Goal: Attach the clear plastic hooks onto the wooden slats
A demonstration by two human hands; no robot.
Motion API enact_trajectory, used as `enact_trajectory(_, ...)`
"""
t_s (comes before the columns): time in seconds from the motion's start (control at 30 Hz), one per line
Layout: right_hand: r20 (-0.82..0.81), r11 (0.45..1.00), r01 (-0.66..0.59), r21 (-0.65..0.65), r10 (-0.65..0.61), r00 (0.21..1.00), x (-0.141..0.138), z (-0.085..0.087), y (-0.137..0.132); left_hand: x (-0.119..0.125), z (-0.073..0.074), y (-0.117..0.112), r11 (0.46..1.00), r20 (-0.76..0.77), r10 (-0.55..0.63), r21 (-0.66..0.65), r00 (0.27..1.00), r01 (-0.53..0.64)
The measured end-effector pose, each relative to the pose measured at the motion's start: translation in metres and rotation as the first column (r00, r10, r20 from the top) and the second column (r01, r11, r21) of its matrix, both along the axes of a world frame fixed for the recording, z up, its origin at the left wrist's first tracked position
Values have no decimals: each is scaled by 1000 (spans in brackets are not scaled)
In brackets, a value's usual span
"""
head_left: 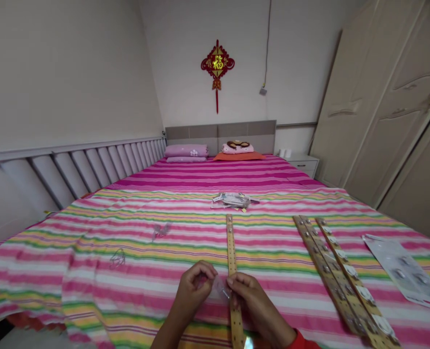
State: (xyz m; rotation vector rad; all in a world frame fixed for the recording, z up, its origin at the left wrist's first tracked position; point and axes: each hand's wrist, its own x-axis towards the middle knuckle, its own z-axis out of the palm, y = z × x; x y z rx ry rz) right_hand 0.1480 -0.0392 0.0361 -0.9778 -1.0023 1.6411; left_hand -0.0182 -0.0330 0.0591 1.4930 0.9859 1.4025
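Between my two hands is a small clear plastic bag (221,287) with something small and shiny at its lower end. My left hand (196,287) pinches the bag's left side between thumb and index finger. My right hand (250,299) is closed at the bag's right side, its fingertips over the wooden strip. That long, narrow wooden strip (231,249) has rows of holes and lies on the bed, pointing away from me. Two small metal pieces (230,225) sit near its far end. Exactly what is inside the bag is too small to tell.
To the right lie several wooden strips (318,257) with metal and white fittings, then a clear blister pack (404,269). Ahead is a pile of plastic packets (235,199). Crumpled plastic (161,230) and a thin clear scrap (118,258) lie left on the striped sheet (91,228).
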Motion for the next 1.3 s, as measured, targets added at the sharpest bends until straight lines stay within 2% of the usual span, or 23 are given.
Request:
enact_trajectory(0.17,-112,999,-30,-25,27,993,3,1,-2,13,-2,4,998,12,-59,-28,998,60)
enact_trajectory(0.3,-108,1000,2,13,-1,994,10,-4,5,20,-11,13,994,52,-39,-100,998,44)
enact_trajectory(0.43,-88,995,88,50,-83,993,15,-16,22,28,-19,25,969,108,44,-246,993,-16)
enact_trajectory(0.53,-110,980,194,44,-188,976,17,-22,37,35,-25,37,918,149,132,-390,980,-64)
enact_trajectory(0.63,-95,960,279,35,-275,957,18,-23,53,44,-32,50,880,125,133,-472,983,-59)
enact_trajectory(0.7,-65,948,313,48,-310,948,18,-23,63,50,-37,61,890,119,116,-453,986,-50)
enact_trajectory(0.8,-2,941,331,73,-332,943,18,-27,78,57,-42,79,905,139,153,-418,978,-82)
enact_trajectory(0.93,121,934,327,142,-344,931,20,-37,100,64,-47,104,905,136,190,-409,972,-120)
enact_trajectory(1.1,198,915,331,229,-377,905,22,-47,125,68,-54,132,899,87,224,-404,971,-171)
enact_trajectory(1.3,290,872,345,346,-450,845,26,-52,143,69,-58,149,882,-4,222,-425,975,-202)
